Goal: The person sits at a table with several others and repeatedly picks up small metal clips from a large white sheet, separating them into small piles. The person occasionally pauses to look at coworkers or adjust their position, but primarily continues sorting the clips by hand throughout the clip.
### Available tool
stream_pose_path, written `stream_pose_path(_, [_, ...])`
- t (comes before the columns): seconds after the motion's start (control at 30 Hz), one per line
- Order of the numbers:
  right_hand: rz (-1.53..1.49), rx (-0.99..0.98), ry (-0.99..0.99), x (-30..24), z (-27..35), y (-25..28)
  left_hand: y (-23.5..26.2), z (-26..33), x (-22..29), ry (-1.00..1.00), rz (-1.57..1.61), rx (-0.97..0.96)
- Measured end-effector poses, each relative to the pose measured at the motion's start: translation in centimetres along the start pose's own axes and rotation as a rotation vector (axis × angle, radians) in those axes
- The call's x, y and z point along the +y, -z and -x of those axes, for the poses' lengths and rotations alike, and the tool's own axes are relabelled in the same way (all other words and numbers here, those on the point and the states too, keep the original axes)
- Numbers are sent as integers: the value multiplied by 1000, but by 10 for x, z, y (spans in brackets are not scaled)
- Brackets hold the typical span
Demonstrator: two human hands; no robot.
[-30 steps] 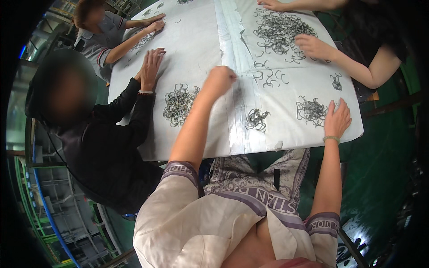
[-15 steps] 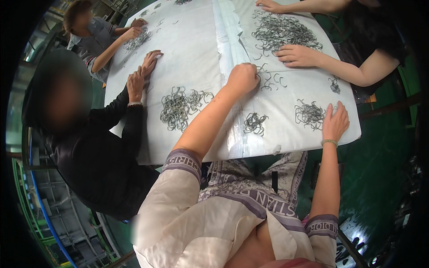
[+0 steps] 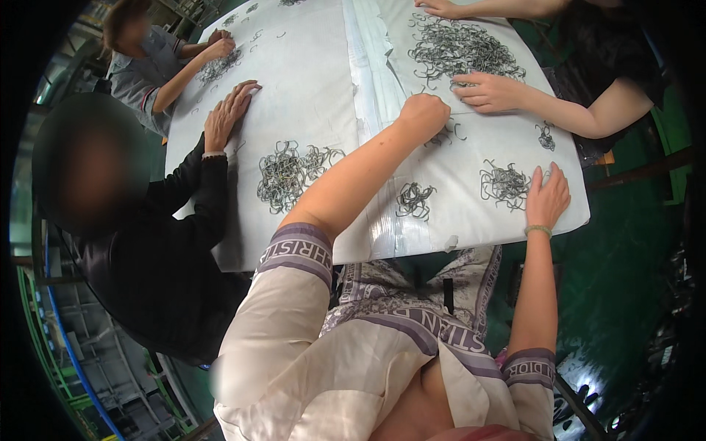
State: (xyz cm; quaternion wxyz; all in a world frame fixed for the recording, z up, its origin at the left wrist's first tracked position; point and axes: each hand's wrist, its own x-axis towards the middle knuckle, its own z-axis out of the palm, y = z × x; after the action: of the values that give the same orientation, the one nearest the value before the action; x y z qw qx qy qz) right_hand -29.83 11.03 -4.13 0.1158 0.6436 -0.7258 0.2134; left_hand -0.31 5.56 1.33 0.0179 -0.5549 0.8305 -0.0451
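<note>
My left hand (image 3: 423, 114) reaches far over the white-covered table (image 3: 309, 81), fingers curled into a fist resting on the sheet beside a few loose grey wire hooks (image 3: 450, 134). I cannot see anything inside the fist. My right hand (image 3: 548, 195) lies flat with fingers apart near the table's near right edge, touching a small pile of wire hooks (image 3: 502, 181). Another small pile (image 3: 415, 200) sits between my arms, and a larger one (image 3: 290, 173) lies left of my left forearm.
A person in black on the left rests both hands (image 3: 229, 110) on the sheet. Across on the right, another person's hand (image 3: 485, 92) sits by a big heap of hooks (image 3: 463, 48). A third person (image 3: 147, 51) works at the far left corner. A taped seam (image 3: 368, 81) runs down the table's middle.
My left hand has slid to the right and farther across the table, ending beside the other person's hand. My right hand stays by its pile.
</note>
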Motion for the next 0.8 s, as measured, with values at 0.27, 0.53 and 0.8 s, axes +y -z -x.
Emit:
stream_pose_path(0.27, [-23,2,-12,-3,0,-1,5,25,-32,268,360,273])
stream_pose_path(0.53, [-81,-68,-42,-2,0,2,20,89,-57,579,233,-39])
stream_pose_path(0.8, [-61,-73,-38,-1,-1,0,-5,20,14,-101,221,286])
